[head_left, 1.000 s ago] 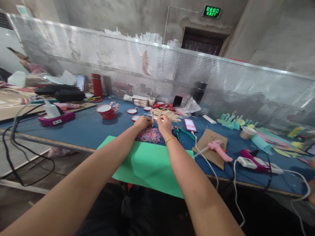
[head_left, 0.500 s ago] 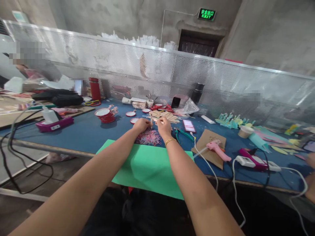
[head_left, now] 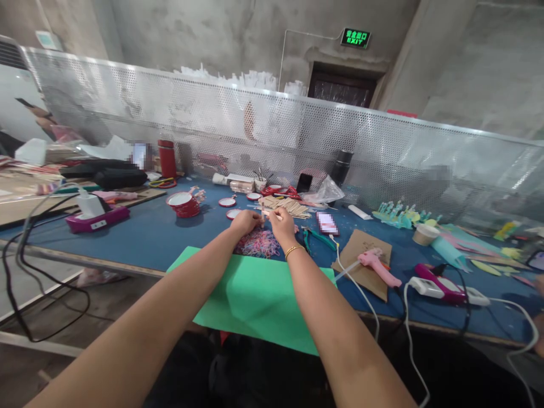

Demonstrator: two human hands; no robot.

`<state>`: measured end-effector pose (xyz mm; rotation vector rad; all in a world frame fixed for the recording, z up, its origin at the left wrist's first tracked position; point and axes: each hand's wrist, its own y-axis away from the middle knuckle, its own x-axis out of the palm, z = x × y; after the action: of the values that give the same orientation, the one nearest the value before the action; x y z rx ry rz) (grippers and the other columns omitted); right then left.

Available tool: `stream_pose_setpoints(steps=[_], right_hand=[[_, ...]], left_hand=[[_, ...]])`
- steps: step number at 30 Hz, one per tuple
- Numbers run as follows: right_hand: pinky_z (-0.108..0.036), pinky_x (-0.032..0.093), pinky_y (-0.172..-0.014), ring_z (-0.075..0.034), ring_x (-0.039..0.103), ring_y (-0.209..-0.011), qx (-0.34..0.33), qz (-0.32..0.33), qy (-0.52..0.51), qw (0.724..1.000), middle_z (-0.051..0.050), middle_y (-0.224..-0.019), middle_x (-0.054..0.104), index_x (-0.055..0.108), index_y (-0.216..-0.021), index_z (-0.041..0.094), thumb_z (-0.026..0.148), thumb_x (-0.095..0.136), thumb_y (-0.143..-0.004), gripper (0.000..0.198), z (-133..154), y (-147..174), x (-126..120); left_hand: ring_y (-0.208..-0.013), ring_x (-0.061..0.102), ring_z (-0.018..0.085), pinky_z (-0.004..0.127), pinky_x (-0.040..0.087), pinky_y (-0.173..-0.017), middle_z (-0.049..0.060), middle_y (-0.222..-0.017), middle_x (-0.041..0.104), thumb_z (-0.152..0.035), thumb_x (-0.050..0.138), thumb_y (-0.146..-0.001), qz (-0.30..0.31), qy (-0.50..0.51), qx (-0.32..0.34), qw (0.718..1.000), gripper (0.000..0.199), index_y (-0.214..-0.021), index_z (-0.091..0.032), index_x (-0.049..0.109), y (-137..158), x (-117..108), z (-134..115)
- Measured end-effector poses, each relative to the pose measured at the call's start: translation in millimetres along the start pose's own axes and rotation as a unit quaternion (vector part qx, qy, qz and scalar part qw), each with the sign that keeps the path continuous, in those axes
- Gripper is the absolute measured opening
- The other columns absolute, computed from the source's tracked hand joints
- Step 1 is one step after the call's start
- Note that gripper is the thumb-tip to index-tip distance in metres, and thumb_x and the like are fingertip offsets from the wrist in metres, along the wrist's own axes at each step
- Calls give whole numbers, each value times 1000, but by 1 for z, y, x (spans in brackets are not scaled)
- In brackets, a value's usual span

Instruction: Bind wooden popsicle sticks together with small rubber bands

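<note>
My left hand [head_left: 247, 222] is closed in a pinch on a small flat wooden stick [head_left: 263, 209], which stands nearly upright. Close beside it, my right hand [head_left: 281, 224], with a gold bracelet at the wrist, pinches a pale, thin stick [head_left: 272, 215] lying roughly level against the first. Finer detail between the fingertips is too small to make out. Just below both hands lies a tangled heap of pink, blue and red strings or bands [head_left: 260, 245]. A green sheet [head_left: 255, 294] hangs over the table edge under my forearms.
Behind my hands lies a pile of wooden sticks [head_left: 291, 206]. Red-rimmed round pieces [head_left: 226, 202] and a red-sided stack [head_left: 185, 205] are to the left. Teal pliers [head_left: 318, 238], a pink glue gun [head_left: 378, 266] on cardboard [head_left: 359, 243] and a power strip [head_left: 442, 283] are right.
My right hand has moved in closer to the left, and its stick now meets the upright one. The whole view has shifted slightly downward in the frame.
</note>
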<state>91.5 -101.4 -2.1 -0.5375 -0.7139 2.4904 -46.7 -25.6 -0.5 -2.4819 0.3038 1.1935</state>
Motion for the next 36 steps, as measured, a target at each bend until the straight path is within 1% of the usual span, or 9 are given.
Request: stream_pose_setpoints(steps=[5, 10, 15, 23, 29, 32, 36], right_hand=[[-25, 46, -73, -16, 61, -77, 2, 2, -1, 1000, 0, -76, 68, 58, -70, 22, 31, 50, -79, 15, 0, 0, 0], [-25, 45, -72, -15, 60, -75, 17, -8, 14, 1000, 1, -75, 67, 57, -69, 22, 30, 49, -80, 16, 0, 0, -3], [-26, 45, -74, -16, 61, -75, 34, -19, 18, 999, 1, -75, 68, 58, -69, 23, 31, 50, -80, 16, -2, -1, -4], [-26, 46, -74, -16, 62, -76, 40, -17, 16, 999, 1, -76, 68, 58, -69, 23, 30, 49, -79, 15, 1, -1, -3], [-25, 46, -73, -16, 62, -76, 44, -19, 12, 999, 1, -75, 68, 59, -69, 23, 31, 51, -78, 14, 3, 1, -5], [-25, 46, -73, -16, 62, -75, 48, -15, 8, 999, 1, -74, 68, 60, -68, 23, 31, 52, -78, 15, 4, 1, -6], [-25, 46, -73, -16, 62, -75, 41, -10, 6, 999, 1, -74, 69, 59, -68, 23, 30, 51, -78, 14, 5, 1, -4]], left_hand=[[-61, 52, 15, 24, 33, -56, 1, -64, 66, -37, 61, -72, -8, -6, 3, 1000, 24, -76, -18, 75, 2, -2, -3], [-59, 51, 14, 24, 32, -54, 0, -62, 66, -42, 61, -72, -8, -5, 11, 1000, 28, -76, -19, 75, 3, -3, -2], [-62, 54, 15, 24, 33, -55, 1, -67, 69, -41, 62, -72, -3, 2, 6, 1000, 28, -79, -19, 76, 2, -3, -1], [-60, 53, 16, 25, 33, -54, 2, -62, 66, -43, 59, -73, -3, -4, 14, 1000, 29, -75, -19, 76, 3, -3, -2], [-63, 55, 16, 25, 34, -56, 1, -69, 70, -46, 63, -70, 3, 16, -2, 1000, 31, -76, -18, 76, 6, -5, -7], [-62, 53, 15, 25, 34, -56, 1, -67, 68, -48, 63, -70, 3, 15, -5, 1000, 33, -74, -18, 75, 5, -5, -6], [-57, 48, 14, 25, 31, -54, 0, -59, 63, -46, 60, -72, -2, 1, -1, 1000, 34, -77, -17, 75, 2, -3, -3]])
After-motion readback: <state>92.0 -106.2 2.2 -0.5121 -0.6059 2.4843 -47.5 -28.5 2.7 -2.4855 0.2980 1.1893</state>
